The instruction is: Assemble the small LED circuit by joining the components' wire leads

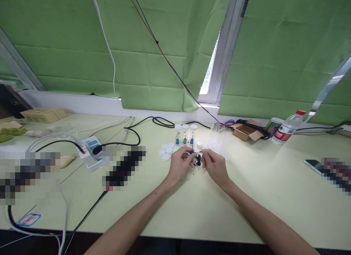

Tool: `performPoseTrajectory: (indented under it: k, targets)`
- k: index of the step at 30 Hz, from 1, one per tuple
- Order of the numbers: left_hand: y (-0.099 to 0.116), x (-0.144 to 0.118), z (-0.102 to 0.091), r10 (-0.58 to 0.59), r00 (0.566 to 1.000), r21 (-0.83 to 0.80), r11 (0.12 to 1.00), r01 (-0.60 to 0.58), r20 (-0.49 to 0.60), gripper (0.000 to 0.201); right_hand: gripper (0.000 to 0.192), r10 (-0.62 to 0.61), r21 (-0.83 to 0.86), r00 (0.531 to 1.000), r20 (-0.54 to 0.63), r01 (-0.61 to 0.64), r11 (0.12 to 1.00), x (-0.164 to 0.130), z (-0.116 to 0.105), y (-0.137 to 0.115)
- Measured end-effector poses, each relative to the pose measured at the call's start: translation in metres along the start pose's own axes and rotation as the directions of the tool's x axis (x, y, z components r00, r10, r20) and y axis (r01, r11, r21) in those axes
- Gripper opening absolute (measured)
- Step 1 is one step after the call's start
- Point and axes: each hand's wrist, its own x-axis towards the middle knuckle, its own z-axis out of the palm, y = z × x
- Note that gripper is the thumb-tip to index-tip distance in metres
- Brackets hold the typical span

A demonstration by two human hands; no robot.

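Three capped tubes (185,135) are seen standing upright just beyond the fingertips, each with a small coloured piece inside, so that much may be judged finished; loose white caps (166,152) lie just left of the left fingers, and a cluster of clear empty tubes (216,139) stands beyond the right fingers, apparently left to be filled. A small blue piece (192,152) is pinched by the left hand (180,164), and small dark pieces (198,160) lie between the two sets of fingertips. A thin tool, perhaps tweezers, seems gripped by the right hand (215,166), though this cannot be told surely. Both forearms are stretched forward, converging, wrists low over the table (175,211)
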Motion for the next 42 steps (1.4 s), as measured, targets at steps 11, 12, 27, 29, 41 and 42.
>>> performPoseTrajectory:
  k: [11,12,27,29,41,42]
  targets:
    - [0.001,-0.001,-0.001,-0.021,1.000,0.007,1.000,0.021,0.015,0.027,0.029,-0.056,-0.040,0.998,0.005,0.057,0.998,0.001,-0.002,0.004]
    - [0.001,-0.001,-0.001,-0.021,1.000,0.010,1.000,0.021,0.017,0.027,0.028,-0.067,-0.045,0.998,0.005,0.067,0.997,0.001,-0.003,0.004]
    - [0.001,0.001,0.000,-0.056,0.998,-0.010,0.998,0.056,0.041,0.026,0.027,-0.245,-0.217,0.968,0.054,0.251,0.943,0.002,-0.009,0.009]
    - [0.000,0.001,0.000,-0.082,0.995,-0.039,0.996,0.084,0.050,0.028,0.027,-0.256,-0.222,0.965,0.058,0.262,0.939,0.003,-0.010,0.008]
    - [0.005,-0.001,0.000,-0.103,0.991,-0.060,0.992,0.109,0.084,0.028,0.028,-0.231,-0.188,0.971,0.056,0.237,0.953,0.002,-0.009,0.006]
    - [0.005,-0.001,0.001,-0.096,0.992,-0.052,0.994,0.101,0.078,0.028,0.028,-0.206,-0.160,0.977,0.050,0.211,0.964,0.002,-0.008,0.005]
